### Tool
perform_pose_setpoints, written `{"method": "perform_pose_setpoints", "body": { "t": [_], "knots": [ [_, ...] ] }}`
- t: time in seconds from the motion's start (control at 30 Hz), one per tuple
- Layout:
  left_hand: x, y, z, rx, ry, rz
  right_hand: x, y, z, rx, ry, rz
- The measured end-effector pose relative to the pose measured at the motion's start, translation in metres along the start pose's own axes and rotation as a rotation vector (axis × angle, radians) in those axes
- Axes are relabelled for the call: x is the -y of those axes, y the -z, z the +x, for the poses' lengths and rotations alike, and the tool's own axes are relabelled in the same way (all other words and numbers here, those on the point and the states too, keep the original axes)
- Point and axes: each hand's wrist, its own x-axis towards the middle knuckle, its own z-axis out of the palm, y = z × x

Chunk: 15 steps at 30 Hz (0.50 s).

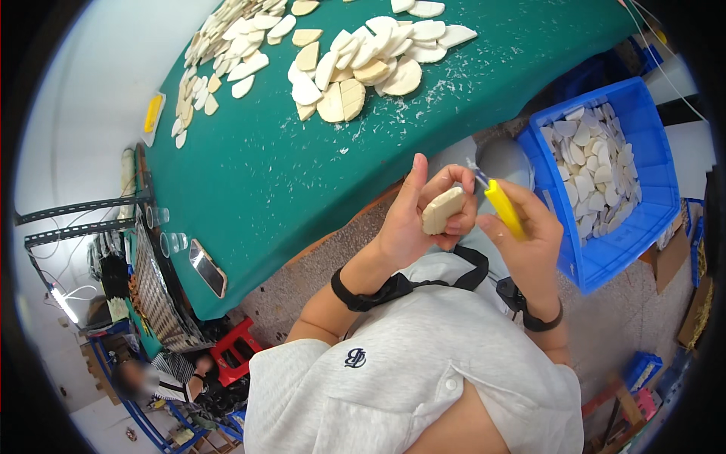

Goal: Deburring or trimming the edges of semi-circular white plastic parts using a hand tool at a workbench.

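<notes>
My left hand (404,223) is closed around a cream-coloured flat piece (443,210) with a rounded edge, its thumb pointing up. My right hand (527,238) grips a yellow-handled trimming tool (504,210). The tool's thin metal tip is blurred and points toward the fingers of my left hand, close to the piece. Both hands are in front of my body, just off the near edge of the green-covered table (302,197). A heap of similar white and cream pieces (378,57) lies on the table, with white shavings scattered around it.
At the right stands a blue crate (662,178) full of similar pieces. More pieces (234,45) lie at the table's far left. A phone (207,267) and clear cups (173,243) are near its left edge. A red stool (235,349) and another person (170,382) are at the lower left.
</notes>
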Motion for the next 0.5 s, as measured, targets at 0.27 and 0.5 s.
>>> {"method": "perform_pose_setpoints", "body": {
  "t": [0.27,0.5],
  "knots": [
    [0.007,-0.005,-0.007,-0.072,-0.378,0.704,-0.002,0.009,-0.001,-0.037,0.222,-0.199],
    [0.005,-0.002,-0.004,-0.13,-0.493,0.919,0.007,0.025,-0.007,0.061,0.336,-0.58]
  ]
}}
